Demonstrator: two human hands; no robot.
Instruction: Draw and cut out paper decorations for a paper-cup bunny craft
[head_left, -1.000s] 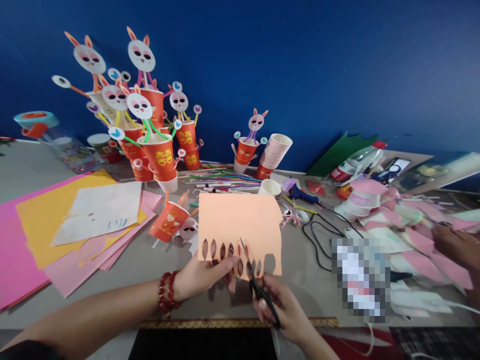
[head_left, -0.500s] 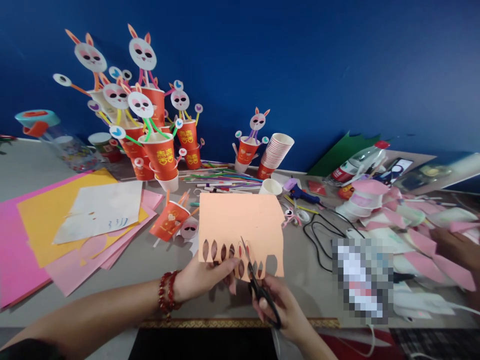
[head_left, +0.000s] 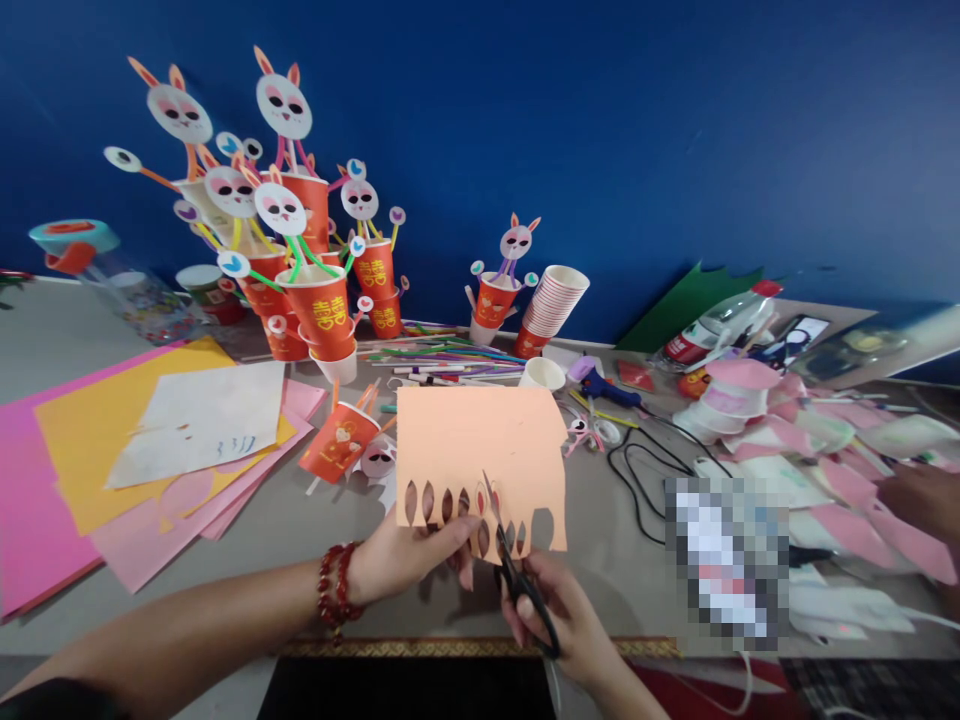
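A light orange sheet of paper (head_left: 480, 435) is pinched at its lower edge by my left hand (head_left: 409, 555), which wears red bead bracelets (head_left: 337, 588). Several leaf-shaped holes run along that edge. Black scissors (head_left: 517, 580) sit in my right hand (head_left: 559, 610), with fingers in the handles. Their blades lie over the sheet beside two small ear shapes with red middles (head_left: 487, 495). Just left of the paper, a red cup (head_left: 340, 442) with orange sticks lies tilted near a paper rabbit face (head_left: 377, 458).
Stacked red cups with rabbit faces (head_left: 319, 310) stand back left. Coloured sheets (head_left: 52, 480) lie left. Pens and sticks (head_left: 450, 358), a cup stack (head_left: 555, 300) and a glue gun (head_left: 607, 390) are behind the paper. At right are pink-and-white pieces (head_left: 840, 480) and another person's hand (head_left: 919, 500).
My hands, the sheet and the scissors have hardly moved. At the right, the other person's hand and the pink-and-white pieces beside it have shifted slightly.
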